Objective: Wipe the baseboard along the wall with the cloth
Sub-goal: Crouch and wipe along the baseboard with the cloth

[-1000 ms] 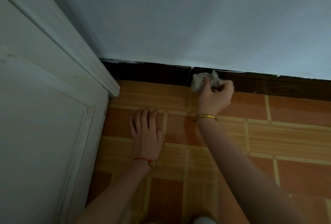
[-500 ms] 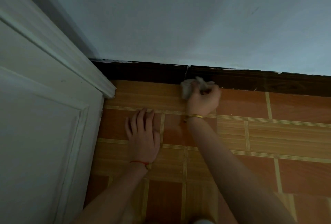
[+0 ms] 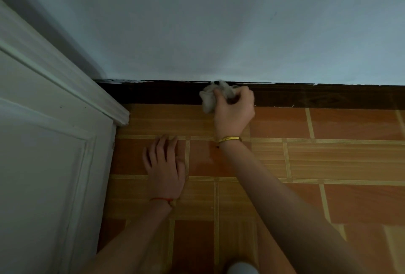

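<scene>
The crumpled cloth (image 3: 210, 96) sits against the dark baseboard (image 3: 317, 97) under the wall (image 3: 219, 28), bunched in my right hand (image 3: 234, 111), fingers curled round it. My left hand (image 3: 164, 167) lies flat, fingers straight, on the tiled floor (image 3: 339, 159).

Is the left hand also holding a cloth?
No, the left hand lies flat on the floor tiles; only the right hand grips the cloth.

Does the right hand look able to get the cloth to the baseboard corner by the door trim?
Probably yes. The right hand holds the cloth against the baseboard; bare floor leads to the corner, and the left hand lies nearer the person.
</scene>
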The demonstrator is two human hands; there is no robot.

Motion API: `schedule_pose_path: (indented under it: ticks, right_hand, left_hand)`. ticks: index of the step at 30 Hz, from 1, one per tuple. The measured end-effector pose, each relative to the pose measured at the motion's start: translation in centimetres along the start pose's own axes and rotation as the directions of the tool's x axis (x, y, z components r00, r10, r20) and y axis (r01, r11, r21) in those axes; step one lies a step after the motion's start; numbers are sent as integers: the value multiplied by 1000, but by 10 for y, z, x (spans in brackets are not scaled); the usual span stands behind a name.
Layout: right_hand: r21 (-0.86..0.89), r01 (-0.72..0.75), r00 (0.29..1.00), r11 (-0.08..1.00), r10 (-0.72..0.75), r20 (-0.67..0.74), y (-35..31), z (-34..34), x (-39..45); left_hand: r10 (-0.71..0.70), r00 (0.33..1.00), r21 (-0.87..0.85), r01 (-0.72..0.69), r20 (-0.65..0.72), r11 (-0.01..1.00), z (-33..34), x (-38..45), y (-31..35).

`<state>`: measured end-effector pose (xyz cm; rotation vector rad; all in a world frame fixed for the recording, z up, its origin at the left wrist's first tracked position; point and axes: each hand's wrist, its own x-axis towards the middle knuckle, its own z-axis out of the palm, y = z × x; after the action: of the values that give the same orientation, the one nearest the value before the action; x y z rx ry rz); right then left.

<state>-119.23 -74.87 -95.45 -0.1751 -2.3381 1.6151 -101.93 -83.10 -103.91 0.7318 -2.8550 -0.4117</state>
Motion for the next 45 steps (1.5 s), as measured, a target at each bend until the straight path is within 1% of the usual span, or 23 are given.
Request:
schedule_pose_path:
  ticks: [4,7,9,13,16,18,20,22,23,25,27,29,30,32,34,36,37,39,41,43,45]
  right_hand:
    - [-24,-102,975,994,95,-199,18,-35,28]
    - [-4,-92,966,996,89,-242,19,-41,33]
    - [-11,-64,974,998,60,-217,16,-31,27]
    - [-53,8,1000,999,-8,-11,5,-3,2]
    - [-44,25,999,999,-23,32,4,1,0]
    - [-44,10,1000,999,-11,-20,10,-10,9]
    - [-60,-42,989,997,33,-144,25,-28,25]
    - [-80,-111,962,991,87,-260,40,-47,42]
    - [-77,-142,947,987,113,-300,46,-55,49]
    - [-57,-156,935,986,129,-329,49,-62,55]
    - [-70,-106,948,992,79,-309,43,-55,48]
    - [-99,-24,977,995,2,-214,35,-36,32]
    - [-111,18,989,994,-33,-141,31,-25,22]
    - [-121,45,999,992,-46,-4,27,-6,6]
    - [-114,39,999,993,-35,38,25,2,0]
    - [-135,49,998,990,-45,33,31,-5,4]
    - [-163,37,999,986,-36,8,38,-13,10]
    - [-201,-47,994,978,26,-105,56,-31,27]
    - [-200,-139,972,970,95,-216,71,-47,42]
    - [-187,-180,965,966,137,-222,75,-54,47]
    - [-212,-143,982,967,112,-153,70,-46,40]
  left_hand:
    - [4,1000,-9,-4,4,1000,-1,0,-1]
    - [7,1000,-1,-6,21,1000,-3,0,1]
    - [7,1000,1,-7,24,1000,-4,-1,1]
    - [2,1000,-2,-2,8,1000,-3,-1,0]
    - [13,1000,-5,-13,-6,1000,-3,0,0]
    - [7,1000,-20,-7,-12,1000,-1,0,0]
    - [0,1000,-18,0,-11,1000,0,-1,-1]
    - [-2,1000,-16,2,-7,1000,0,-1,-1]
    - [-2,1000,-13,2,-2,1000,-1,-1,-1]
    - [1,1000,-8,-1,8,1000,-1,-1,0]
    - [0,1000,-9,0,9,1000,-1,-1,0]
    - [0,1000,-8,0,2,1000,0,-1,-1]
    - [2,1000,-10,-2,-5,1000,0,-1,-1]
    - [8,1000,-16,-8,-17,1000,1,-1,-1]
    - [9,1000,-18,-10,-21,1000,2,-1,-1]
    - [5,1000,-21,-6,-28,1000,1,-1,-2]
    - [3,1000,-21,-4,-25,1000,1,-1,-2]
    - [4,1000,-14,-4,-7,1000,0,-1,-2]
    - [5,1000,-8,-5,6,1000,-2,-2,-1]
    - [5,1000,-11,-5,10,1000,-3,-1,-1]
    - [3,1000,-17,-3,4,1000,-3,-1,0]
